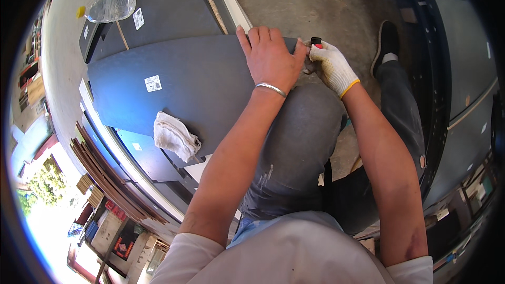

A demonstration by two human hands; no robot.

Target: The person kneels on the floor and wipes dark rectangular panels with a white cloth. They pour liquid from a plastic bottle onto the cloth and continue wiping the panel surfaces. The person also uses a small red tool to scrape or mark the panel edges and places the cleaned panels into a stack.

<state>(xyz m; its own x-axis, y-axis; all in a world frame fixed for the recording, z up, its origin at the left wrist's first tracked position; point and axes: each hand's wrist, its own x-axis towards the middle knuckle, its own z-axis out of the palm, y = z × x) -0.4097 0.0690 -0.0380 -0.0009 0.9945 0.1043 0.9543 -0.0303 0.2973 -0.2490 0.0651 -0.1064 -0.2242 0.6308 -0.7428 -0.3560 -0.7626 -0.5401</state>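
At your far left, a bundle of thin brown strips (113, 179) lies beside the stacked panels. Farther up, a clear plastic bottle (111, 6) lies on its side, its yellow cap pointing left, over the dark panels (158, 1) beyond your work. Next comes the dark board (194, 68), which reaches from the left across in front of you; its right end lies under your left hand and just beside your right. A white label (153, 83) sits on its left half, and a crumpled white cloth (175, 135) lies at its near edge.

Your left hand (272, 57) is bare, with a silver bangle (271, 89) at the wrist. It lies spread over the board's right end, fingers toward the far edge and thumb stretched to the right, close to your other hand. Just past that end, your right hand (335, 68), in a white knit glove with a yellow cuff, is closed around a small black-and-red tool (316, 41). Your fingers hide most of it, so you cannot tell its full shape, or whether it touches the board.

Your bent left knee (302, 126) is below both hands. Farther right are your dark shoe (387, 44) and a dark, hole-studded beam (421, 84).
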